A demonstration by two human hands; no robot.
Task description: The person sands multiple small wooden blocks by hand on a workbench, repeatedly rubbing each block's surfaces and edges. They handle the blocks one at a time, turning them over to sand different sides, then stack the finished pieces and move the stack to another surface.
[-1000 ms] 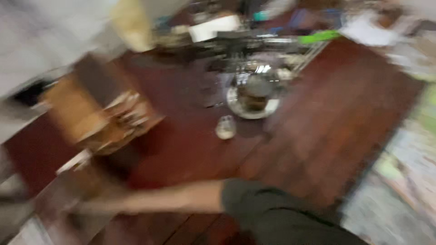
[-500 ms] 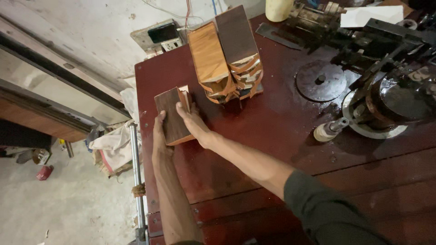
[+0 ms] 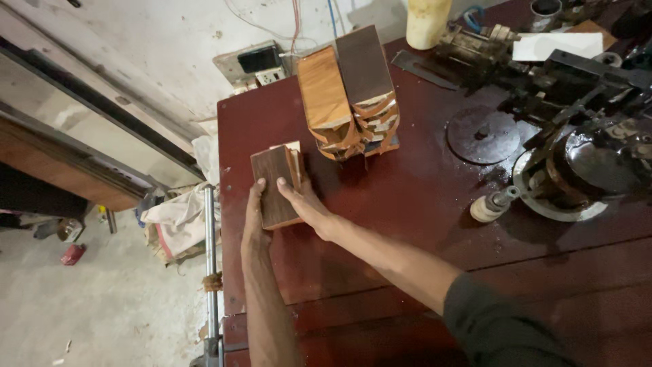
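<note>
Head camera view, looking down on a dark red wooden workbench (image 3: 421,204). A small stack of brown curved wooden pieces (image 3: 276,185) was held near the bench's left edge, clasped between both hands. The left hand (image 3: 254,221) was pressed against the stack's left side, fingers curled onto it. The right hand (image 3: 304,204) was laid against its right side, thumb and fingers closed around the edge. Just behind the stack, slightly apart from it, two taller piles of similar wooden pieces (image 3: 350,95) were stood side by side, one orange-brown and one dark. To the right, well apart, a round metal disc (image 3: 483,136) and a dark machine (image 3: 584,163) were seen. A pale plastic container (image 3: 428,22) was stood at the far edge.
</note>
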